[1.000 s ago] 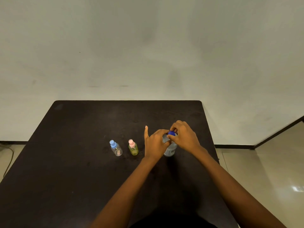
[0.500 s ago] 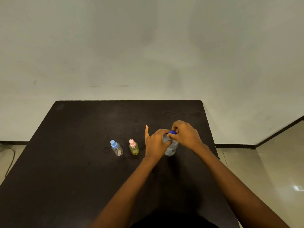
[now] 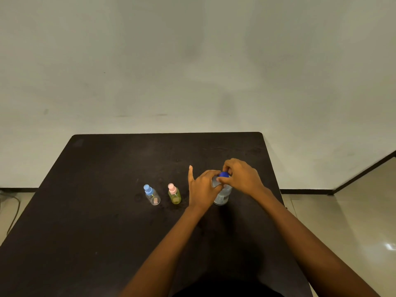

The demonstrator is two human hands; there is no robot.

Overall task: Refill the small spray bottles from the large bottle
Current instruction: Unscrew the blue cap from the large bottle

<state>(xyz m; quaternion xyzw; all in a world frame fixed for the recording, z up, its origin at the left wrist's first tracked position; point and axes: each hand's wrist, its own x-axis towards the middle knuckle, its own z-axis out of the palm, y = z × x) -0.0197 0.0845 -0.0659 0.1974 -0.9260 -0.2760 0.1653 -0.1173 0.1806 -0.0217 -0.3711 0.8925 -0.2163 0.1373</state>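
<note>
My left hand (image 3: pixel 202 189) grips the upright large bottle (image 3: pixel 222 197); my right hand (image 3: pixel 241 179) pinches its blue cap (image 3: pixel 224 174) from directly above.

L hand (image 3: pixel 202 189) curled, index up; R hand (image 3: pixel 242 179) fingers (image 3: pixel 227 168) pinching.

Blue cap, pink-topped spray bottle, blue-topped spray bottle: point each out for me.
blue cap (image 3: pixel 224 174), head view, on its exposed top between the fingers
pink-topped spray bottle (image 3: pixel 175 197), head view, on its yellow-green body
blue-topped spray bottle (image 3: pixel 147 189), head view, on its blue spray head
</note>
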